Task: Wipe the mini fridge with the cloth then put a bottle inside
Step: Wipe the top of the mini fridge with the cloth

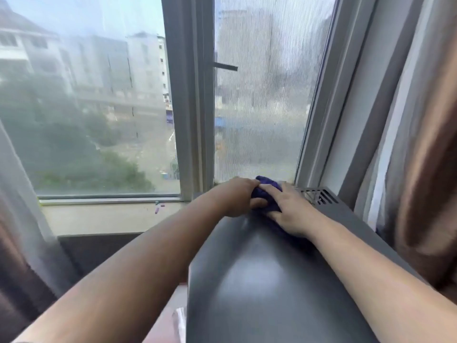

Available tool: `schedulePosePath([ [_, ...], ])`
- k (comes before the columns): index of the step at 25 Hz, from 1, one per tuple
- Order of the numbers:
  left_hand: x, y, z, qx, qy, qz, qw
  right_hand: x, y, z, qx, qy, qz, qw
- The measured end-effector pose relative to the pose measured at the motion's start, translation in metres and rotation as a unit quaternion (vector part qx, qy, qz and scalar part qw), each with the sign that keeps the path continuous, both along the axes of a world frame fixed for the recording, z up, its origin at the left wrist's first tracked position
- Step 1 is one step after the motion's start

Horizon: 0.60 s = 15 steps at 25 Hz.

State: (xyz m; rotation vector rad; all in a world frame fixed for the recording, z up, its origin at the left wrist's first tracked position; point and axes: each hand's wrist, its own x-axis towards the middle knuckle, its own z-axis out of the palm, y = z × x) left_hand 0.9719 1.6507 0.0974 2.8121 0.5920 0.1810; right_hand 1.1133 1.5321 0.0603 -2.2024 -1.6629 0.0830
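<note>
The grey mini fridge (267, 280) fills the lower middle, seen from above, its glossy top running toward the window. A bunched purple cloth (265, 194) lies at the far end of that top. My left hand (237, 198) grips the cloth's left side, thumb curled under it. My right hand (290, 211) lies flat on the cloth's right side with straight fingers pressing it down. Much of the cloth is hidden under both hands. No bottle is in view.
A vent grille (319, 195) sits at the fridge's far right corner. Behind stands a window with a grey frame (195, 120) and a pale sill (111, 217) with small purple bits. Brown curtains (425, 169) hang close on the right, and sheer ones on the left.
</note>
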Motion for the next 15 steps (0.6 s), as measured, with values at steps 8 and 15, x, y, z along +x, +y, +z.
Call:
schedulePosePath([
  [8, -0.172, 0.059, -0.013, -0.044, -0.069, 0.091, 0.993, -0.155, 0.102, -0.003, 0.024, -0.076, 0.069, 0.994],
  [15, -0.196, 0.042, -0.013, -0.058, -0.066, 0.094, 0.992, -0.153, 0.078, 0.001, 0.004, -0.079, 0.027, 0.996],
])
